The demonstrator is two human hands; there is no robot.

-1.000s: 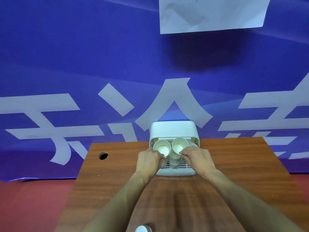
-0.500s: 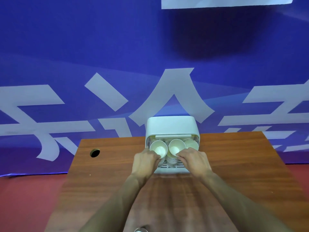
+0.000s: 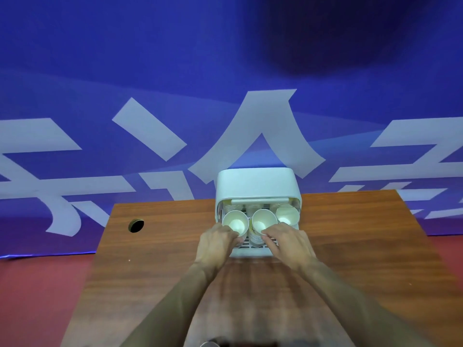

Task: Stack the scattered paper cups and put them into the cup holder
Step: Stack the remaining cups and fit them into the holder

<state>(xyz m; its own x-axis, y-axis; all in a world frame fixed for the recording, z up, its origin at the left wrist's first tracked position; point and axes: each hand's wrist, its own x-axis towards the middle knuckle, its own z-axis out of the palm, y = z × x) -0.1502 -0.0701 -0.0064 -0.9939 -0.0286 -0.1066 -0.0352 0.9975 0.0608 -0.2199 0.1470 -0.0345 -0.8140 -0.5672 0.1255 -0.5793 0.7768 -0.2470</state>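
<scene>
A white box-shaped cup holder (image 3: 258, 184) stands at the far edge of the wooden table (image 3: 363, 246), its open front facing me. Three white paper cup stacks sit in it, mouths toward me: a left stack (image 3: 235, 222), a middle stack (image 3: 261, 222) and a right stack (image 3: 287, 216). My left hand (image 3: 216, 244) grips the left stack at its lower rim. My right hand (image 3: 288, 244) pinches the middle stack's rim with its fingertips. The lower parts of both held stacks are hidden behind my hands.
A round cable hole (image 3: 136, 225) is cut in the table's far left. A blue banner with large white characters (image 3: 258, 136) hangs right behind the table. The rim of another object (image 3: 209, 344) peeks in at the bottom edge. Red floor lies at the left.
The view has tilted down a little, so the holder sits higher in frame. Both hands stay on the left and middle stacks, which have slid slightly deeper; the right stack shows more.
</scene>
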